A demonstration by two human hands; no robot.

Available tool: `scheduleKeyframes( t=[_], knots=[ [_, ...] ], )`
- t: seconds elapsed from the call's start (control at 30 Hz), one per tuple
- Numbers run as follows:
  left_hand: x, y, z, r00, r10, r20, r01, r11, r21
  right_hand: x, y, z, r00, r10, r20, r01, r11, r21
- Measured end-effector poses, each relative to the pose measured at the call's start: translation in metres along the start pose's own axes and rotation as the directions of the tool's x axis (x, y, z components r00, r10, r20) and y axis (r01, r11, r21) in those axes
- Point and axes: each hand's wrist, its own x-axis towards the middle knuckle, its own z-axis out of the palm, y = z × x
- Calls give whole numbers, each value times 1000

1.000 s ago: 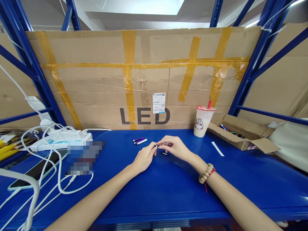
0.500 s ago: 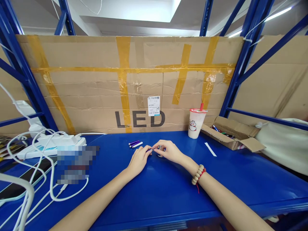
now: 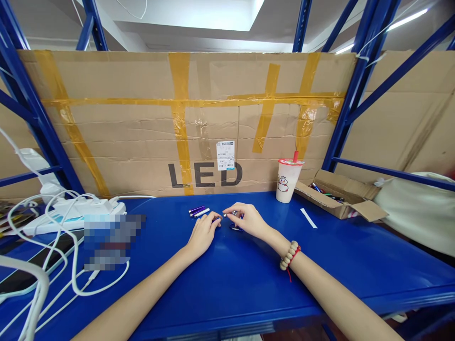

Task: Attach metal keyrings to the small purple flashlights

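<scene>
My left hand (image 3: 202, 234) rests on the blue tabletop, fingers pinched round something small and dark that they mostly hide. Just right of it, my right hand (image 3: 248, 220) is closed, thumb and forefinger holding a small silvery piece (image 3: 224, 215). A narrow gap separates the two sets of fingertips. Under my right hand lie small shiny dark-blue and silver parts (image 3: 235, 228), partly covered. Beyond my left fingers are short slim tubes: a purple one (image 3: 196, 210) and a silver one (image 3: 202, 212), side by side.
A drink cup (image 3: 287, 182) with a red straw stands at the back right, beside an open cardboard box (image 3: 329, 196) of small items. A white strip (image 3: 308, 218) lies nearer. White cables (image 3: 76, 265), a power strip (image 3: 39, 225) and a phone (image 3: 21, 274) crowd the left.
My hands have drawn slightly apart. Before, their fingertips met at a small piece; now a gap shows, with a silvery piece in my right fingers. The view has shifted slightly.
</scene>
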Motion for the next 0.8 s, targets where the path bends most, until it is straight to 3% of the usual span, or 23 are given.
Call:
scheduleKeyframes(
  t=[0.1, 0.33, 0.5, 0.8],
  knots=[
    [0, 0, 0, 1000, 10, 4, -10, 999, 37, -1, 0, -7, 1000, -25, 2, 25, 986, -163],
    [-1, 1, 3, 996, 2, 86, -17, 986, 169, -5, 0, -5, 972, -41, 229, 142, 885, -443],
    [-2, 2, 5, 994, 6, 105, -27, 979, 201, -4, -5, -2, 960, -58, 275, 186, 864, -468],
    [-5, 3, 5, 997, 27, 77, -44, 975, 216, -3, -6, -6, 970, 1, 243, 118, 873, -473]
  ],
)
